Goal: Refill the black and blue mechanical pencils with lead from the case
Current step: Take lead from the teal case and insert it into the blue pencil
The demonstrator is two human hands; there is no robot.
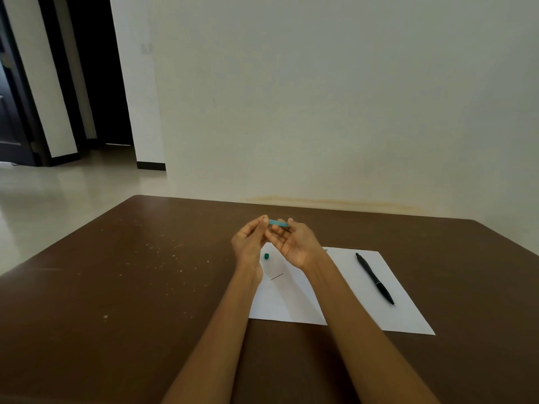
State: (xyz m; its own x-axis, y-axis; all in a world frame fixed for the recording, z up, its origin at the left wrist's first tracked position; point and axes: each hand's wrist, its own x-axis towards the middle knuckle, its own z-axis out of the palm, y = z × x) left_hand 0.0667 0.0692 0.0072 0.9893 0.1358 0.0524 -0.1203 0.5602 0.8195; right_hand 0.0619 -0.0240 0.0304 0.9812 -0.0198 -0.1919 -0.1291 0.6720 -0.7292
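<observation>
Holding slim teal lead case (pixel 278 223) btwn both hands; cap (pixel 266 256) off.

Both bare forearms reach forward from the bottom of the view and converge, so the two hands meet raised in front of the person. The left hand (pixel 249 243) is on the left, its wrist bent slightly, its fingers curled upward with thumb and forefinger tips brought together in a pinch at the top. The right hand (pixel 294 244) sits just beside it, palm turned up and toward the left hand, its fingers loosely bent and its thumb raised, gripping a small object between thumb and fingers. The fingertips of the two hands are touching or nearly touching; which cannot be told.
</observation>
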